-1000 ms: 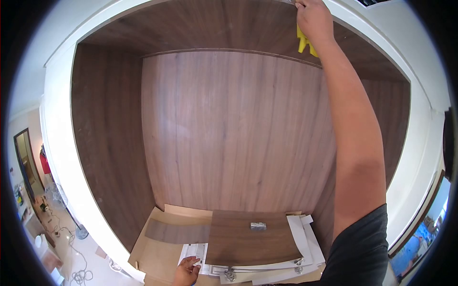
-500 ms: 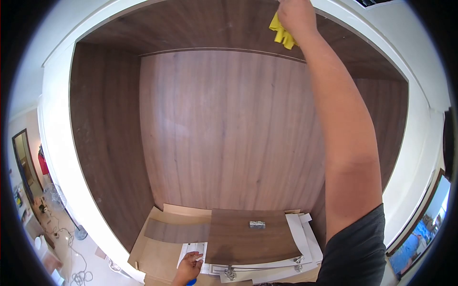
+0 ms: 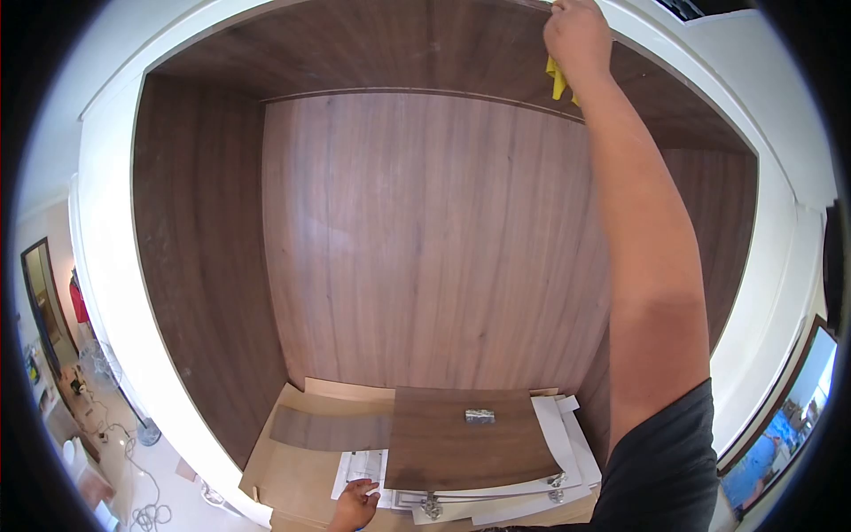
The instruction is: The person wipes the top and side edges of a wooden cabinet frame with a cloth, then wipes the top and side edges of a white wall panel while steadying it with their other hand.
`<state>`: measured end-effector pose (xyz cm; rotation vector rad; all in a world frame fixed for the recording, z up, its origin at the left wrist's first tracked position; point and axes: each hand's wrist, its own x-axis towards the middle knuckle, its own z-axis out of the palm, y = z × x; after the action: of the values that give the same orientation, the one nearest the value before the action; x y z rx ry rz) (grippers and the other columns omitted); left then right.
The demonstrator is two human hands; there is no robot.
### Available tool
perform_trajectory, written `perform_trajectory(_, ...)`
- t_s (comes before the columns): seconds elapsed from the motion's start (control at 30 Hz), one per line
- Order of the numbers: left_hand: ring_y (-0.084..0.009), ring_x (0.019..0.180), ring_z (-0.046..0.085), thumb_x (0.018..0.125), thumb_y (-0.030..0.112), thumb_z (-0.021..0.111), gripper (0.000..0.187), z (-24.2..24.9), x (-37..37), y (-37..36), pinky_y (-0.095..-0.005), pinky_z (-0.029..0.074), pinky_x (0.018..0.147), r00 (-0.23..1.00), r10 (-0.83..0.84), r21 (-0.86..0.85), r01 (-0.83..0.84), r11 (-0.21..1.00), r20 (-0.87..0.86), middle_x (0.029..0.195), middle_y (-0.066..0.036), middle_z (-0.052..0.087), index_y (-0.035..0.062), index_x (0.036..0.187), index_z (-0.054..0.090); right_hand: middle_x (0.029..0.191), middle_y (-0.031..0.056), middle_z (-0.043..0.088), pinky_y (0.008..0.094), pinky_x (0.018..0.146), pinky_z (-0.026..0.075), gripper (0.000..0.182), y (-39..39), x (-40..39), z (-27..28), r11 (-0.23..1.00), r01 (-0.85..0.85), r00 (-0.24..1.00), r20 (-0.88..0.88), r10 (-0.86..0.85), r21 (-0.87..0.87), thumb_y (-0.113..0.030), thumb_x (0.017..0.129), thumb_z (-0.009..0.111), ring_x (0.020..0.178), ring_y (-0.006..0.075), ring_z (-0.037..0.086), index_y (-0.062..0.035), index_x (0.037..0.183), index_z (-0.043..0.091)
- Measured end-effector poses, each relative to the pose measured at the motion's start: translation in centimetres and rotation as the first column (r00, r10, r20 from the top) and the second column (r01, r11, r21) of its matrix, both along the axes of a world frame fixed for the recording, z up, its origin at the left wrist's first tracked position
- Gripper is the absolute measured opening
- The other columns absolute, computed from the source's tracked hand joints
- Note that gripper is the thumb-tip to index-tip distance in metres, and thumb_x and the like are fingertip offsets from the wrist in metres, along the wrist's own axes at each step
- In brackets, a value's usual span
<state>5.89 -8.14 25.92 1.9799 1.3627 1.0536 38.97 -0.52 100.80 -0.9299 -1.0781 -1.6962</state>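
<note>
Right hand (image 3: 578,35) up at the top right of the frame, grip clenched round a yellow cloth (image 3: 558,82), pressed against the dark wood ceiling panel (image 3: 399,44) of the wardrobe, near its front edge. Cloth mostly hidden under the hand, a bit hangs below the wrist. Left hand (image 3: 355,507) low at the bottom centre, fingers loose, resting on white paper sheets (image 3: 359,465), holding nothing. Beside it a loose brown board (image 3: 465,439) lies flat with a small metal piece (image 3: 480,415) on top.
</note>
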Motion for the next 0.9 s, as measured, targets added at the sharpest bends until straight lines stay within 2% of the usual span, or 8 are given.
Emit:
perform_trajectory(0.13,-0.0354,0.116,0.058,0.094,0.022,0.062,0.025,2.0,0.7,-1.0,-0.0396,0.049,0.098,1.0,-0.003,-0.21,0.009,0.978,0.029,0.128,-0.018,0.06,0.0104,0.114,0.069,0.085,0.0153,0.063,0.0414,0.078,0.051,0.016,1.1,-2.2,-0.4,0.957,-0.258,0.964,0.1,0.246,0.132,-0.009,0.085,0.058,0.08,0.0352,0.06,-0.0034,0.073,0.068)
perform_trajectory(0.23,-0.036,0.116,0.058,0.094,0.023,0.062,0.026,1.8,0.6,-0.8,-0.0393,0.049,0.097,0.998,0.001,-0.238,0.015,0.971,0.063,0.127,-0.018,0.06,0.01,0.115,0.069,0.086,0.0182,0.063,0.0439,0.078,0.052,0.016,-0.9,0.8,-0.9,0.994,0.081,0.981,0.173,-0.092,0.072,-0.009,0.085,0.058,0.081,0.0375,0.061,-0.002,0.075,0.068)
perform_trajectory(0.27,-0.0359,0.116,0.058,0.094,0.024,0.062,0.027,1.4,0.6,-0.9,-0.0391,0.049,0.097,0.996,0.003,-0.243,0.018,0.97,0.088,0.127,-0.019,0.06,0.0096,0.115,0.069,0.088,0.0203,0.064,0.0453,0.079,0.052,0.016,-0.8,0.9,-0.7,0.995,-0.085,0.995,0.052,0.082,0.049,-0.01,0.087,0.058,0.086,0.0382,0.062,-0.0012,0.078,0.069)
perform_trajectory(0.37,-0.0351,0.115,0.059,0.093,0.025,0.063,0.028,2.2,0.9,-1.1,-0.0388,0.05,0.096,1.0,0.002,-0.26,0.003,0.966,0.018,0.128,-0.019,0.06,0.0085,0.116,0.068,0.089,0.0187,0.065,0.044,0.082,0.051,0.017,-0.8,0.1,-1.0,0.971,-0.229,0.973,0.036,0.227,0.075,-0.011,0.088,0.057,0.091,0.0361,0.062,-0.0021,0.085,0.071)
perform_trajectory(0.5,-0.0344,0.114,0.06,0.093,0.025,0.063,0.03,2.8,1.1,-1.0,-0.0386,0.05,0.096,0.997,-0.014,-0.231,-0.004,0.973,-0.078,0.129,-0.018,0.06,0.0068,0.116,0.068,0.091,0.019,0.064,0.0443,0.082,0.052,0.019,-1.7,-0.2,-1.8,0.977,-0.213,0.977,0.028,0.213,0.028,-0.01,0.089,0.057,0.092,0.0363,0.062,-0.0038,0.094,0.073)
perform_trajectory(0.67,-0.0353,0.112,0.06,0.092,0.024,0.064,0.029,-0.8,1.2,-0.1,-0.0389,0.049,0.097,0.999,-0.03,-0.157,0.023,0.987,-0.043,0.127,-0.018,0.061,0.0067,0.115,0.068,0.098,0.0188,0.063,0.0456,0.084,0.052,0.021,-1.3,-0.4,-2.2,0.998,-0.049,0.998,-0.028,0.05,0.039,-0.011,0.09,0.056,0.094,0.0379,0.061,-0.008,0.1,0.074)
perform_trajectory(0.73,-0.0358,0.111,0.06,0.091,0.023,0.065,0.028,-1.9,0.9,0.2,-0.0394,0.05,0.096,1.0,-0.024,-0.105,0.022,0.994,-0.02,0.123,-0.018,0.062,0.0068,0.113,0.069,0.1,0.0196,0.062,0.046,0.084,0.052,0.022,-1.7,-0.8,-2.2,0.996,-0.084,0.996,-0.034,0.085,0.009,-0.013,0.091,0.055,0.096,0.0382,0.061,-0.0073,0.102,0.073)
perform_trajectory(0.9,-0.0373,0.111,0.06,0.09,0.021,0.066,0.026,-3.9,0.9,0.6,-0.0411,0.05,0.096,1.0,-0.008,-0.036,0.008,0.999,0.021,0.119,-0.02,0.064,0.0065,0.112,0.069,0.105,0.0242,0.059,0.0443,0.086,0.052,0.027,-4.5,-2.3,-2.3,0.984,-0.011,0.995,-0.098,-0.006,-0.175,-0.012,0.09,0.051,0.097,0.0395,0.062,-0.0042,0.108,0.069)
